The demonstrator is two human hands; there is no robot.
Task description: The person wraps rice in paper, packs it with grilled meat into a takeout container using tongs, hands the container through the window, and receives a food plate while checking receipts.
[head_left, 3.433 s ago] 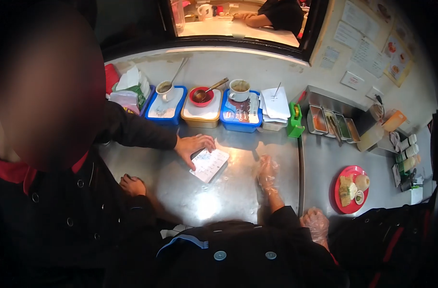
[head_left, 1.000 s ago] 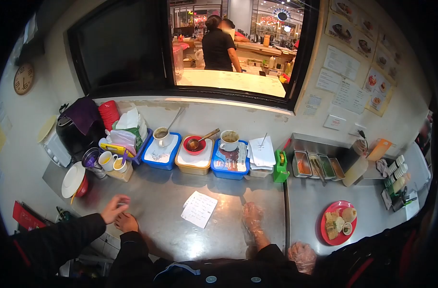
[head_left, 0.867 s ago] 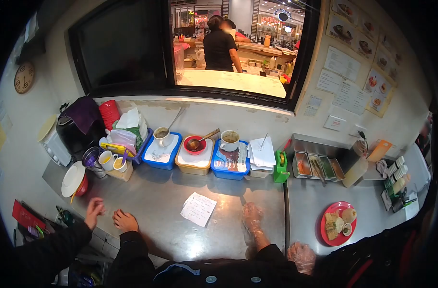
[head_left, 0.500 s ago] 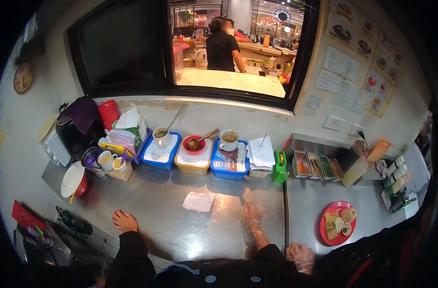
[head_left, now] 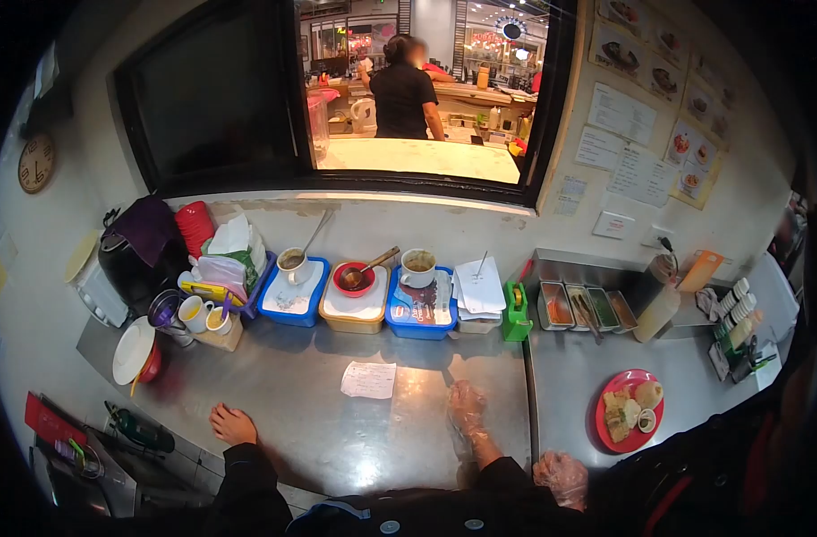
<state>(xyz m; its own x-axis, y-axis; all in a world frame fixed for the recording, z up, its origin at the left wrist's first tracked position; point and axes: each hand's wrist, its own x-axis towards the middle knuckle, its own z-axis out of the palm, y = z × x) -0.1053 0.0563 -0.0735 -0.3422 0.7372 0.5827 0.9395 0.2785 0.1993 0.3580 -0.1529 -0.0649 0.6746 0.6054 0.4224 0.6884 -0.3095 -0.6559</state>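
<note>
My left hand rests on the left front part of the steel counter. Its bare fingers are spread and hold nothing. In a clear plastic glove, my right hand leans on the counter right of centre. Nothing shows in its loosely laid fingers, though the crinkled glove blurs them. A handwritten paper slip lies between my two hands, touching neither.
A co-worker's gloved hand is close on my right, below a red plate of food. Lidded tubs with cups and a red bowl line the wall. A green tape dispenser and sauce trays stand rightward.
The view has shifted slightly. My hands stay in place on the counter. Beyond the window, the person in black has raised an arm.
</note>
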